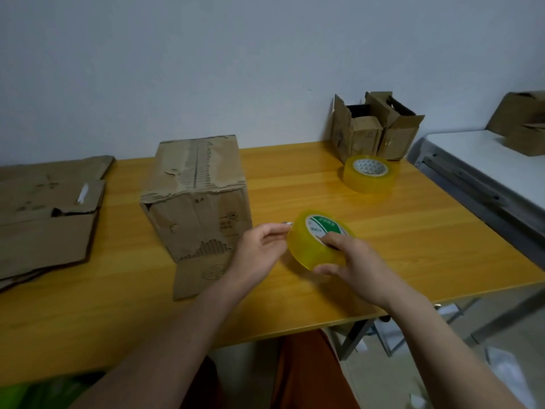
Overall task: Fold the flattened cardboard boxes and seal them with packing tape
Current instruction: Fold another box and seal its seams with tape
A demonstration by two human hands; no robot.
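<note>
A worn, folded-up cardboard box (196, 199) stands on the yellow wooden table (295, 178), its top flaps closed and torn, one bottom flap lying out toward me. Just right of it I hold a yellowish tape roll (312, 243) with a green and white core label above the table. My right hand (351, 261) grips the roll, a finger hooked in its core. My left hand (262, 246) pinches the white tape end at the roll's left edge. Flattened cardboard boxes (47, 214) lie stacked at the table's left end.
A second tape roll (370, 177) lies at the back right of the table, in front of two small open boxes (374, 128) against the wall. A white table (483, 160) with another box (525, 122) stands to the right. The table's front edge is near my lap.
</note>
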